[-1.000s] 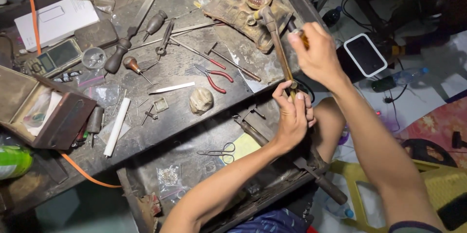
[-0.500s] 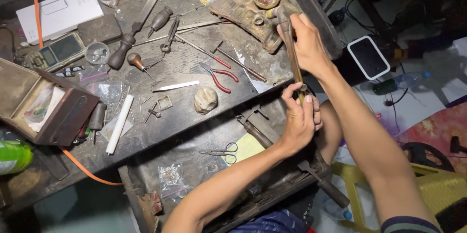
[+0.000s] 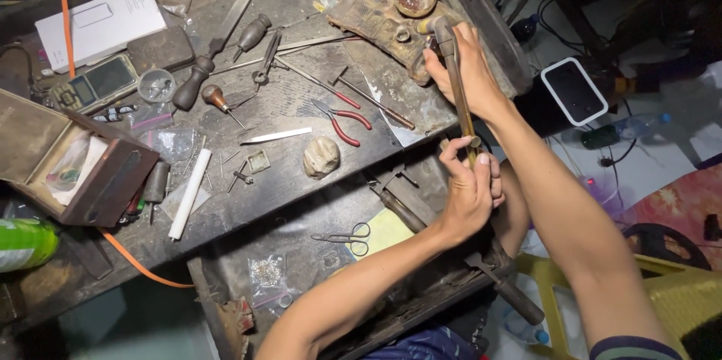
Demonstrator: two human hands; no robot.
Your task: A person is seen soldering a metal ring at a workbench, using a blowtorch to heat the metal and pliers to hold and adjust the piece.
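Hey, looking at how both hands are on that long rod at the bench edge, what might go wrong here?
1. The left hand pinches a small ring around the tapered rod; a slip might jam fingertips.
2. The right hand steadies the rod's top beside the worn block; knuckles may scrape it.
3. If dropped, the ring may vanish into the cluttered drawer.

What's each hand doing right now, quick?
Left hand: closed around the lower end of a long tapered metal rod.
Right hand: closed around the upper part of the same rod, near the workbench edge.
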